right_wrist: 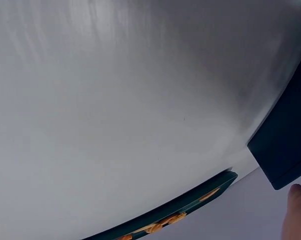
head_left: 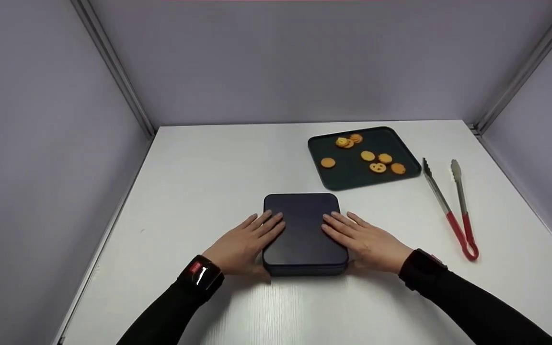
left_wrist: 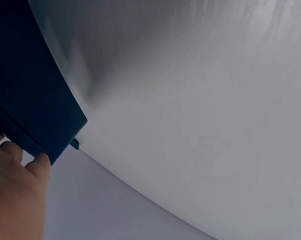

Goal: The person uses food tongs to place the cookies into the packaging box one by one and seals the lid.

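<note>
A dark navy lidded box (head_left: 304,235) lies flat on the white table in front of me. My left hand (head_left: 245,244) rests on its left side, fingers stretched over the lid and thumb low by the near corner. On the opposite side my right hand (head_left: 369,242) mirrors this, fingertips on the lid's right part and thumb down beside the wall. The left wrist view shows the box's side wall (left_wrist: 30,75) and a lid seam, with fingers at the top edge. In the right wrist view, part of the box (right_wrist: 285,135) shows above the fingers. What is inside is hidden.
Behind the box to the right lies a dark green tray (head_left: 352,179) with several round cookies (head_left: 377,167). Metal tongs with red handles (head_left: 467,239) lie spread at the right. Grey panels (head_left: 276,62) enclose the white table (head_left: 199,167) on three sides.
</note>
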A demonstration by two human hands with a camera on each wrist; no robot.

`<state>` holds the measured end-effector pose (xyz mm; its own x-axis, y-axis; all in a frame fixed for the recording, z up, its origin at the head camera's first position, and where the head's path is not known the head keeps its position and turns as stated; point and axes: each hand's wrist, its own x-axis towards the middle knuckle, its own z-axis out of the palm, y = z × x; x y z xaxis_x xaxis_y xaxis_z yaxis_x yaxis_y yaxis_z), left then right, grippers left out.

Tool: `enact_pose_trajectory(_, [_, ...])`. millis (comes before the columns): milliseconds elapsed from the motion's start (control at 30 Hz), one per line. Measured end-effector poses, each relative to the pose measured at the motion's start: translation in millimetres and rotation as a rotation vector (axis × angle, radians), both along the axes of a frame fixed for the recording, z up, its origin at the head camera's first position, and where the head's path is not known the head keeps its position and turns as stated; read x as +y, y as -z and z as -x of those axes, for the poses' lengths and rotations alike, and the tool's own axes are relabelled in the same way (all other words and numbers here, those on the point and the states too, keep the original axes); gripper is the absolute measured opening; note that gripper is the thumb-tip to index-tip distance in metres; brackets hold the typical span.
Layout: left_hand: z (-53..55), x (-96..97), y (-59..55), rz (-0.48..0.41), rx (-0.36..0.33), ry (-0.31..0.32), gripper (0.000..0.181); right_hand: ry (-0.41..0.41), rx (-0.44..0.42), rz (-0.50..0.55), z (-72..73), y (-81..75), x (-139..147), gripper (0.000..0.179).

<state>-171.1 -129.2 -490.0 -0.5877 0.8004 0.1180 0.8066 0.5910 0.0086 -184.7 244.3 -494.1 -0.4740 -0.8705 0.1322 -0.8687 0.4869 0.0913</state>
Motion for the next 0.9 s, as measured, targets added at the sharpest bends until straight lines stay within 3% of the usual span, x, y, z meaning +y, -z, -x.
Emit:
enact_pose_trajectory(267, [-0.8, 0.8, 1.4, 0.02, -0.01, -0.026, 0.124, -0.04, 0.003, 0.061, 0.8, 3.1, 0.4, 0.099])
enact_pose_trajectory(400, [-0.7, 1.6, 3.9, 0.027, 0.02, -0.02, 0.123, -0.058, 0.033, 0.093, 0.7, 6.1, 0.8, 0.094])
enact_pose_trajectory(533, [-1.2, 2.2, 6.0, 0.047, 0.039, -0.018, 0.124, -0.066, 0.061, 0.08, 0.2, 6.4, 0.4, 0.096])
enact_pose_trajectory(900, [-4.9, 2.6, 2.3, 0.071, 0.006, -0.045, 0.125, -0.06, 0.084, 0.041, -0.2, 3.6, 0.1, 0.098])
